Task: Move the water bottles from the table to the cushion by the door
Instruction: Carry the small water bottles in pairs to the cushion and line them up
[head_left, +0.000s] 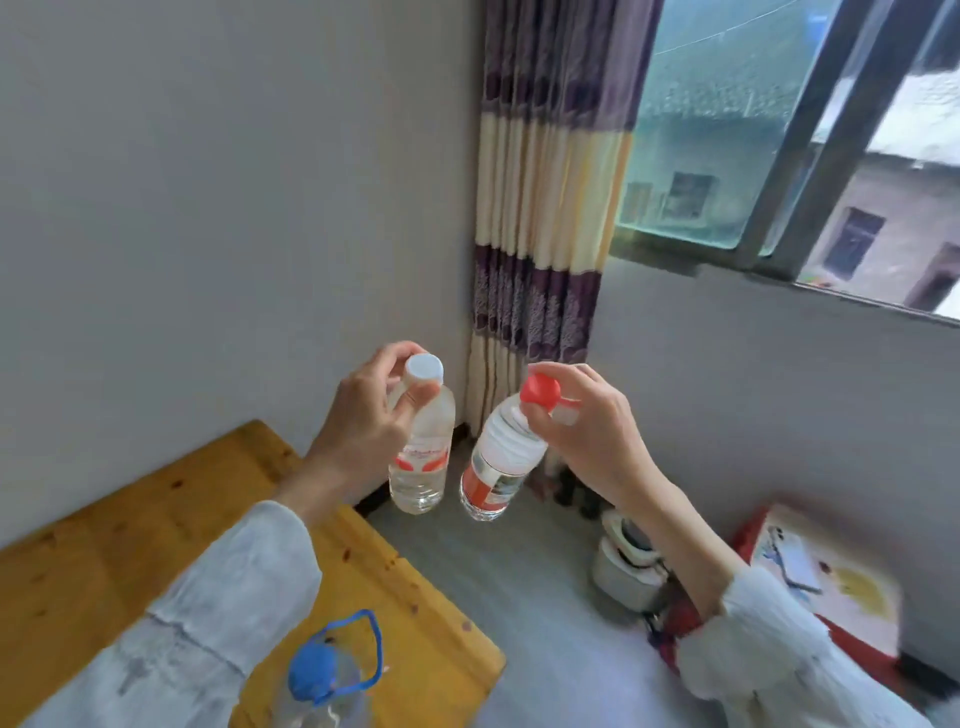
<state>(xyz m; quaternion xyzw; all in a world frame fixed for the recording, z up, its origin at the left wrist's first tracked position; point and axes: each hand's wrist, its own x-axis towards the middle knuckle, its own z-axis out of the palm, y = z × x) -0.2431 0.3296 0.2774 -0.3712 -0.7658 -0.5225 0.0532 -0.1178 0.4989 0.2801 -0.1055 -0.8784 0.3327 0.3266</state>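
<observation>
L hand (363, 421) holds bottle (420, 457) left of R hand's (587, 436) tilted bottle (498, 467); table (156, 519) below-left w/ jug (327, 675).

This is a plain room in somebody's home, up above street level. Bare pale walls (208, 208) meet in a corner, where a striped curtain (540, 208) in purple and cream hangs down beside a sliding window (779, 156) with a dark metal frame. Through the glass I can see the wall and tiled roof of a neighbouring house (893, 208). A simple wooden tabletop (156, 519), knotty and yellowish, stands against the left wall. On the grey floor (519, 597) under the window sit a small white rice cooker (628, 566) and a printed red and white box (821, 571), household things set down low rather than on any shelf.
</observation>
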